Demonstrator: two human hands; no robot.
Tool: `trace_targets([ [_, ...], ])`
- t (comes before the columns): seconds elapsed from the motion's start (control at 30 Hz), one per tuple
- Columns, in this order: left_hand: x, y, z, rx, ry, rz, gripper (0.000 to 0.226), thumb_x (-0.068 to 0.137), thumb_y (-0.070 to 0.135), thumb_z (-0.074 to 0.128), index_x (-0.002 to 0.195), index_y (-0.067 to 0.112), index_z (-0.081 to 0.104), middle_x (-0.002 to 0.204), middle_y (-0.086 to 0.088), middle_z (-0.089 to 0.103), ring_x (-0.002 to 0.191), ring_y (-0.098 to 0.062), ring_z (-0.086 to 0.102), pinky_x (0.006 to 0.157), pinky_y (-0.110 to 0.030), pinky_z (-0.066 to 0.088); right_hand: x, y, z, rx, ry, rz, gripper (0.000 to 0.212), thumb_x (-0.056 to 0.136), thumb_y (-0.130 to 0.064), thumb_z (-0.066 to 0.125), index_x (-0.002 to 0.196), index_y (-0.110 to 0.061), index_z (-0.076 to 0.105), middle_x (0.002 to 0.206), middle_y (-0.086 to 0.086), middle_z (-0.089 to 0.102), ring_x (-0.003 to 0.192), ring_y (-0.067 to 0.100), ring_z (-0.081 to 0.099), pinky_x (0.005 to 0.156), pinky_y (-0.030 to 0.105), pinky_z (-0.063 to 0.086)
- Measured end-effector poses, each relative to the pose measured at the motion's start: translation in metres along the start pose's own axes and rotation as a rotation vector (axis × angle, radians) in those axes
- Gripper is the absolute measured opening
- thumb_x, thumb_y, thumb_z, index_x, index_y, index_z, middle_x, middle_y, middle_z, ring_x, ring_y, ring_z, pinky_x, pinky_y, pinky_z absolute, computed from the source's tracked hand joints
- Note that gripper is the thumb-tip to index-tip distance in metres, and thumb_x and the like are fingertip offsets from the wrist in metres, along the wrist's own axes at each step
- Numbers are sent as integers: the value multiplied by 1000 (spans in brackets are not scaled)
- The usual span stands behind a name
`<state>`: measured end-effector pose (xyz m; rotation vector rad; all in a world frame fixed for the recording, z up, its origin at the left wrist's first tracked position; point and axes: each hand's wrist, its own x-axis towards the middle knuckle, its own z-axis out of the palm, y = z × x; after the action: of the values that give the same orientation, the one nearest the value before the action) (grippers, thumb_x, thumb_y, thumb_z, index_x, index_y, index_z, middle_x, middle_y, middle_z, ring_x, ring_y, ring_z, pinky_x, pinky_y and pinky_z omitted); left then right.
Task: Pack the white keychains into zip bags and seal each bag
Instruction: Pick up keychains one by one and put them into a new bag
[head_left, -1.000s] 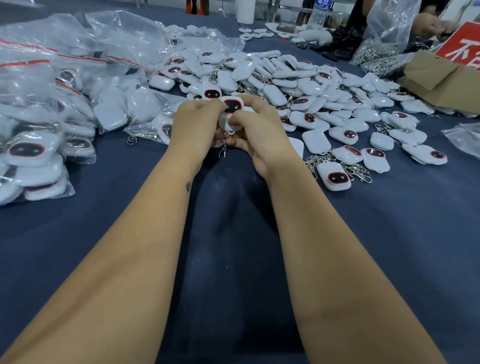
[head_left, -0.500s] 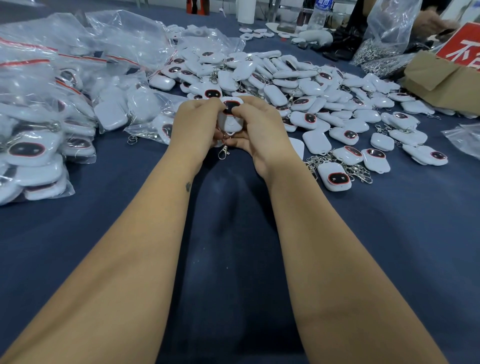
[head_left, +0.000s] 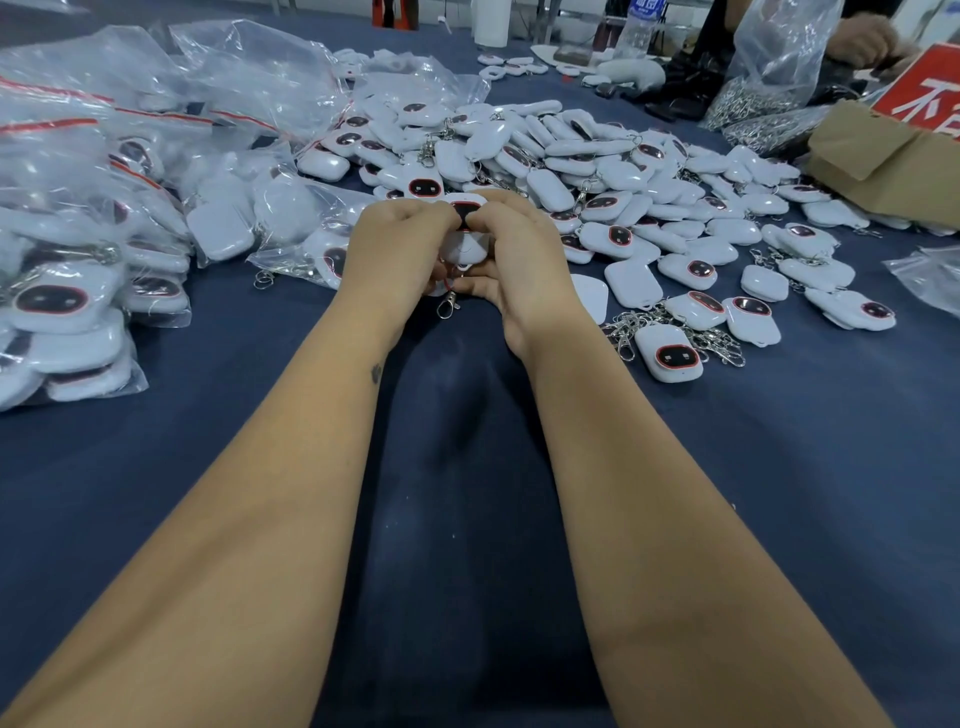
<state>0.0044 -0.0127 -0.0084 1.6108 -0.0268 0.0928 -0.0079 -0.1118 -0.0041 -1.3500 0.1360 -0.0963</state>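
Head view caught one white keychain (head_left: 466, 244) pinched between the left hand (head_left: 400, 244) and right hand (head_left: 519, 254), its bag not discernible, with filled zip bags (head_left: 93, 218) stacked left of the grip and a big loose pile (head_left: 623, 176) right, unpacked.

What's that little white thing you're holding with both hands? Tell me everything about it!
It's a white keychain, rounded and smooth like shiny plastic, with a dark oval face ringed in red near its top. A silver metal clasp hangs below it, just over the dark blue tablecloth. The left hand and right hand pinch it from both sides, in front of the loose keychain pile. Whether a bag is around it, I can't tell.
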Motion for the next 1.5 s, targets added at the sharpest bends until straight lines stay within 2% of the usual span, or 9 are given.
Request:
trace_targets([
  [0.17,2,-4,-1,80,-10,27,22,85,18,56,63,17,58,53,8,60,42,-8,47,44,-16,40,-1,-1,0,-17,7,11,19,89,-1,47,87,-14,61,75,8,61,56,18,57,51,25,51],
  [0.3,4,-6,-1,143,-3,55,19,79,24,58,71,7,62,62,-2,60,56,-18,50,56,-26,45,-2,-1,0,-3,3,16,24,86,4,44,88,-12,61,75,11,60,54,19,56,51,26,52],
  [0.43,4,-7,0,182,17,84,23,85,19,58,61,20,59,50,10,57,47,-12,51,49,-22,44,-2,-2,0,25,9,28,24,86,5,45,87,-10,62,81,16,61,58,22,58,53,29,54],
  [0.67,1,-4,-2,129,-20,83,23,87,25,62,65,19,63,57,4,58,45,-9,48,45,-18,41,1,0,-1,-1,22,37,39,82,7,43,113,-1,65,88,15,63,70,25,59,64,34,54],
  [0.77,-1,-1,-1,62,-4,30,20,86,23,61,67,17,62,47,9,53,39,-8,45,41,-15,38,2,0,-2,-4,17,26,38,81,7,43,107,-5,67,90,14,63,74,26,60,70,37,54],
  [0.97,1,4,0,-87,71,-80,10,85,18,60,78,13,60,66,-3,56,35,-8,43,38,-15,32,6,2,-5,-32,107,-19,30,82,0,46,99,-7,70,89,14,63,72,27,55,56,28,44],
  [1.2,3,-1,0,-40,40,-26,13,85,14,59,73,13,61,49,4,50,40,-9,36,44,-18,30,7,4,-4,1,81,-116,42,83,13,41,112,-6,65,78,4,65,57,13,59,50,19,46],
  [1.33,4,-3,-1,-28,49,9,9,83,12,56,81,10,64,64,-7,45,43,-10,34,44,-20,31,7,5,-6,-50,43,-130,40,82,12,44,101,-14,67,72,0,68,65,16,64,61,26,54],
  [1.5,6,-5,-4,110,130,131,21,82,5,58,88,22,70,69,8,63,49,2,51,52,-15,41,6,5,-4,-183,49,-132,31,82,6,47,95,-15,66,79,3,64,69,20,60,55,27,51],
])
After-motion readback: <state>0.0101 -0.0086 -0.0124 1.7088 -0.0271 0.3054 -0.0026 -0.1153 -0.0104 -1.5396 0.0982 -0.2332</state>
